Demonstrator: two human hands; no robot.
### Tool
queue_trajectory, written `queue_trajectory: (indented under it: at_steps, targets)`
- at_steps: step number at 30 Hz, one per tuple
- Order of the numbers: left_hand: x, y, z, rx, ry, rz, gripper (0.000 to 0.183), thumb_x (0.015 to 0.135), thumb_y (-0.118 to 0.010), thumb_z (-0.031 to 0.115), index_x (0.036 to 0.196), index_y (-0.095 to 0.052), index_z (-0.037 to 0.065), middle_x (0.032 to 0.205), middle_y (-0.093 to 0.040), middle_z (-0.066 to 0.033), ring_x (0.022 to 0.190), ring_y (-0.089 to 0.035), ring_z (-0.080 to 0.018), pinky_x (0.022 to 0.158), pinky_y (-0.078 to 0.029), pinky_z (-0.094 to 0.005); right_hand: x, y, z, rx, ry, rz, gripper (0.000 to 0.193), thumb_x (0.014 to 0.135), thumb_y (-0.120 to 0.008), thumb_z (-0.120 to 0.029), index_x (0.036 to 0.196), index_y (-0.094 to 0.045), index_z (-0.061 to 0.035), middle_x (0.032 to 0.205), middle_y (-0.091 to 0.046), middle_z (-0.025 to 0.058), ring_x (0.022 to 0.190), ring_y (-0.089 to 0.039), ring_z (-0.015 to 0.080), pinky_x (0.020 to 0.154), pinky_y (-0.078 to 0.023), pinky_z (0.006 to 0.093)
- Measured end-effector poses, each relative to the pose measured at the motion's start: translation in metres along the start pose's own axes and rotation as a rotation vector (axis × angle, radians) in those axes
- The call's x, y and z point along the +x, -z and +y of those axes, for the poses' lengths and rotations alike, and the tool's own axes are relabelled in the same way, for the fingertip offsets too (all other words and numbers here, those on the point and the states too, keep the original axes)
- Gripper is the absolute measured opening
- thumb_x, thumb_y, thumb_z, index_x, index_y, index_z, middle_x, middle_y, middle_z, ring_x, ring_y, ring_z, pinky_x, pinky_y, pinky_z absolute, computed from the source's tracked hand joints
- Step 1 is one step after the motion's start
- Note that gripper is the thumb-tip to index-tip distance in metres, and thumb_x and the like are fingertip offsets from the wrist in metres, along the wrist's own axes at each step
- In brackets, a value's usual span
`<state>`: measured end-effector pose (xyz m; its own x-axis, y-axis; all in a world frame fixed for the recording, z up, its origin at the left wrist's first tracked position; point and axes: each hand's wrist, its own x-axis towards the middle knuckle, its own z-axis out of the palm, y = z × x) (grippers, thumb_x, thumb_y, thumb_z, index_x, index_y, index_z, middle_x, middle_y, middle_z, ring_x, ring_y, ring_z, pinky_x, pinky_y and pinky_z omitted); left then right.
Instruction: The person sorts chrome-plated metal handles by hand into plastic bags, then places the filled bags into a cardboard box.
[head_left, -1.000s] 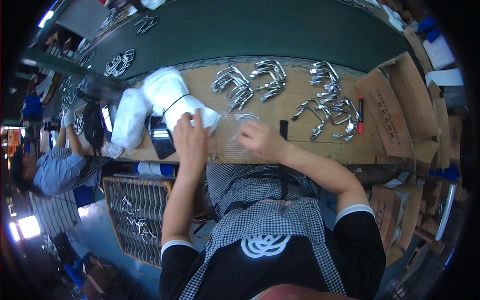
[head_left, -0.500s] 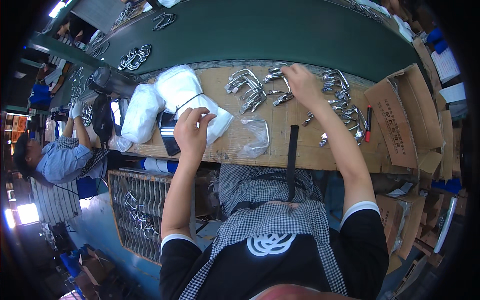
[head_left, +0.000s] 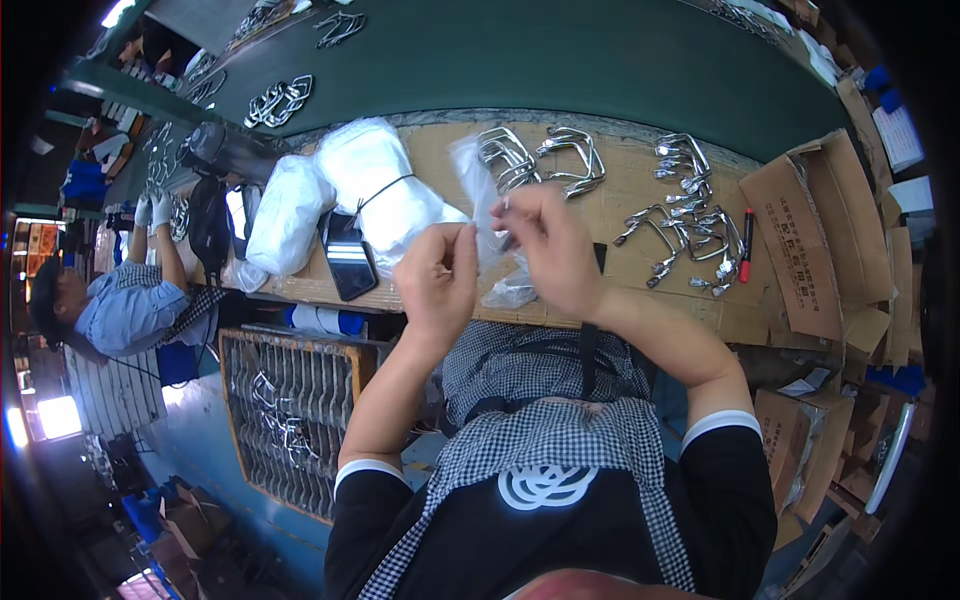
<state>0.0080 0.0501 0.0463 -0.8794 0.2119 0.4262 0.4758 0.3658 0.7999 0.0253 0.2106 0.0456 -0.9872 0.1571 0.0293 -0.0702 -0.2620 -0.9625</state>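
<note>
My left hand [head_left: 437, 287] is closed in a pinch on a clear plastic bag [head_left: 472, 172], which stands up from between my hands over the cardboard-covered table. Close beside it, my right hand [head_left: 555, 255] has its thumb and fingers pinched at the bag's other side. A small dark, shiny bit shows at its fingertips, too hidden to name. Below my hands lies a clear plastic wrapping [head_left: 512, 290], partly covered by the right hand. Beyond them are bent chrome handles [head_left: 508, 155], with another group of them [head_left: 578, 160] to the right.
More chrome handles [head_left: 690, 205] and a red-and-black marker [head_left: 747, 245] lie right, by an open carton [head_left: 795, 240]. White plastic bags [head_left: 365, 175], bound with a cord, and a phone [head_left: 348, 265] lie left. A green belt [head_left: 520, 65] runs behind. A co-worker [head_left: 135, 310] works far left.
My right hand has come back from the chrome handles toward my left hand. The left hand has moved right and down, away from the white bags, and a clear bag now stands between both.
</note>
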Motion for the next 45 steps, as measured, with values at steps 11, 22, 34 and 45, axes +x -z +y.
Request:
queue_trajectory:
  at_steps: [11, 22, 34, 45]
  targets:
    - [-0.029, -0.008, 0.004, 0.123, -0.424, -0.125, 0.012, 0.082, -0.072, 0.006, 0.090, -0.064, 0.002, 0.071, -0.060, -0.0107, 0.056, -0.058, -0.0272, 0.050, -0.045, -0.0367, -0.037, 0.038, 0.033, -1.031, 1.049, -0.280, 0.016, 0.074, -0.068, -0.008, 0.087, -0.059, -0.0025, 0.108, -0.066, 0.0146, 0.093, -0.066, 0.0283, 0.072, -0.056, 0.0365]
    - [0.001, 0.034, -0.095, 0.888, -0.204, -0.222, 0.012, 0.091, -0.059, 0.008, 0.102, -0.060, 0.003, 0.093, -0.062, -0.0128, 0.079, -0.062, -0.0310, 0.067, -0.050, -0.0400, 0.027, 0.066, 0.055, -1.031, 0.584, -0.219, 0.020, 0.090, -0.062, -0.014, 0.107, -0.065, -0.0050, 0.096, -0.064, 0.0145, 0.090, -0.062, 0.0318, 0.079, -0.051, 0.0421]
    - [0.024, 0.028, -0.048, 0.092, -0.065, -0.014, 0.008, 0.081, -0.073, 0.001, 0.087, -0.067, 0.001, 0.068, -0.056, -0.0086, 0.056, -0.053, -0.0179, 0.053, -0.040, -0.0304, 0.063, 0.059, -0.016, -0.379, 0.135, 0.028, 0.012, 0.089, -0.066, -0.009, 0.100, -0.064, -0.0028, 0.080, -0.066, 0.0092, 0.068, -0.067, 0.0167, 0.052, -0.048, 0.0276]
    - [0.000, 0.004, 0.006, 0.042, -0.153, 0.046, 0.006, 0.084, -0.071, -0.001, 0.086, -0.066, 0.000, 0.066, -0.058, -0.0092, 0.052, -0.055, -0.0242, 0.050, -0.044, -0.0320, -0.001, 0.002, 0.013, -0.318, 0.443, 0.006, 0.006, 0.092, -0.058, -0.007, 0.093, -0.054, -0.0031, 0.108, -0.064, 0.0171, 0.082, -0.069, 0.0261, 0.062, -0.055, 0.0308]
